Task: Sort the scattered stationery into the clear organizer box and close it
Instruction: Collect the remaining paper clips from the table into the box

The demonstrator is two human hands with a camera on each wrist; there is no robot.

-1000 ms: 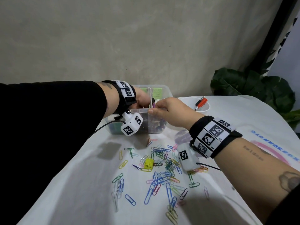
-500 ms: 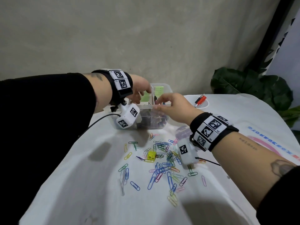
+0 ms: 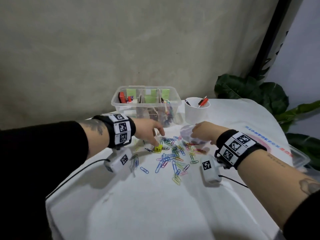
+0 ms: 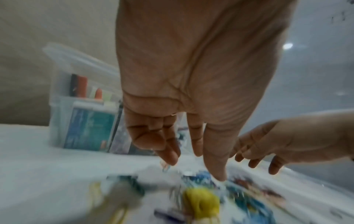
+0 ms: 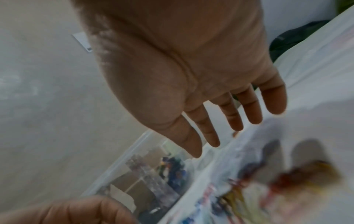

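The clear organizer box [image 3: 117, 105] stands open at the back of the white table, with dividers, red items and green sticky notes inside. Several coloured paper clips [image 3: 173, 154] lie scattered in front of it around a small yellow sharpener [image 3: 158, 148]. My left hand [image 3: 155, 139] hangs open just above the sharpener, fingers pointing down and holding nothing. In the left wrist view the left hand [image 4: 197, 165] hovers over the blurred sharpener [image 4: 201, 203]. My right hand [image 3: 194, 134] is open over a small clear round container [image 3: 188, 138]. The right wrist view shows the right hand [image 5: 229, 133] with straight fingers.
A white cup [image 3: 196, 111] holding a red pen stands right of the box. A clear lid [image 3: 299, 157] lies at the table's right edge. Green plant leaves [image 3: 259, 94] are behind the table on the right. A wall rises close behind the box.
Both hands have left the organizer box and come down toward me to the paper clip pile. The box now shows unobstructed.
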